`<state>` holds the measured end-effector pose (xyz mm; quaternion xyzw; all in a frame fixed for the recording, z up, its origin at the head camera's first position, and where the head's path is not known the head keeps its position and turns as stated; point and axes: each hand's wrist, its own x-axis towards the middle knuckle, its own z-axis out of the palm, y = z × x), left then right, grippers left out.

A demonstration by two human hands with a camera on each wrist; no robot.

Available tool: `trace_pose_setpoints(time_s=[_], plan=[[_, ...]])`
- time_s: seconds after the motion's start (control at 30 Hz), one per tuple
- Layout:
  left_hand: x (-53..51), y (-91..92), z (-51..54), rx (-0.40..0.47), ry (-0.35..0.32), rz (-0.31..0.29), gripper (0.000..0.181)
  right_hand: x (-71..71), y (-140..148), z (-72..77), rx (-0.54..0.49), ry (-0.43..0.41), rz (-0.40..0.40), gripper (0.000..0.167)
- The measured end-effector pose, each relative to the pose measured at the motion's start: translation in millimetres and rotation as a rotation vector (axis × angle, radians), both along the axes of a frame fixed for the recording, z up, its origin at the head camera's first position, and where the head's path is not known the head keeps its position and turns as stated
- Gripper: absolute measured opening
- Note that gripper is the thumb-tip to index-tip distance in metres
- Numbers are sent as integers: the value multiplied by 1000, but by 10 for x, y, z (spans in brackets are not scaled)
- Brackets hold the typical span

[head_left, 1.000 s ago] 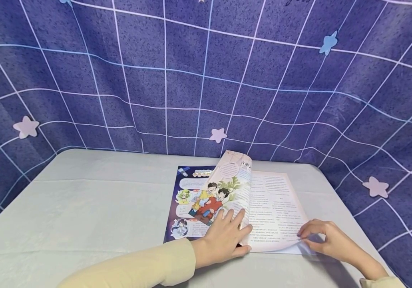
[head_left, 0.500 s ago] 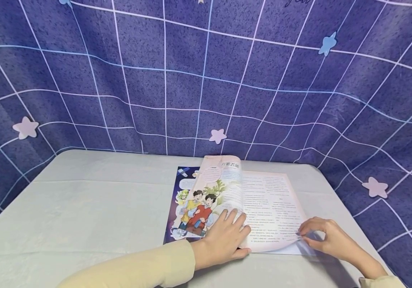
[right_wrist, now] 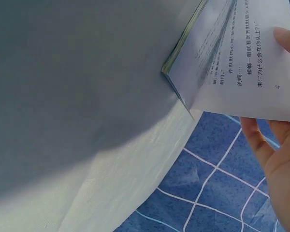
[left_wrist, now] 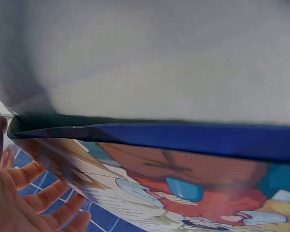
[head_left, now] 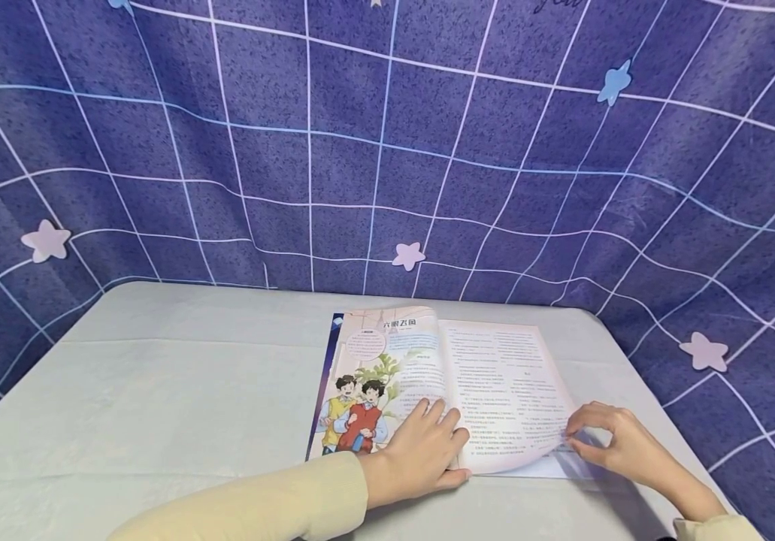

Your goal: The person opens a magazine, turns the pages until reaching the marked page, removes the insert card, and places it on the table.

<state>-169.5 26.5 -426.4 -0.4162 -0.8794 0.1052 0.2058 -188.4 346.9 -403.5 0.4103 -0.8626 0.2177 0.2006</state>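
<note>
An open magazine lies on the table, its left page showing two cartoon figures and its right page covered in text. The left hand rests with spread fingers on the left page's lower part beside the fold. In the left wrist view that hand is at the lower left, next to the illustrated page. At the lower right corner, the right hand pinches the lifted page between thumb and fingers. The right wrist view shows this hand holding the text page, with more pages underneath.
A pale cloth covers the table. Behind it hangs a blue curtain with a grid of light lines and star shapes, including a pink star near the table's back edge.
The illustrated left page has swung down to the left and lies flatter, covering most of the dark page beneath. Both hands have stayed nearly in place.
</note>
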Motion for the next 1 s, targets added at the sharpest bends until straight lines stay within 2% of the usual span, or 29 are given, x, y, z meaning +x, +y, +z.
trace_pose_setpoints(time_s=[0.2, 0.43, 0.57, 1.0], plan=[[4, 22, 1, -12, 0, 19, 50, -5, -24, 2, -71, 37, 16, 41], [41, 61, 21, -36, -31, 64, 53, -17, -25, 52, -25, 49, -37, 36], [53, 75, 33, -58, -47, 71, 55, -15, -50, 74, -42, 52, -31, 38], [57, 135, 32, -76, -17, 91, 57, -12, -76, 110, -63, 71, -60, 39]])
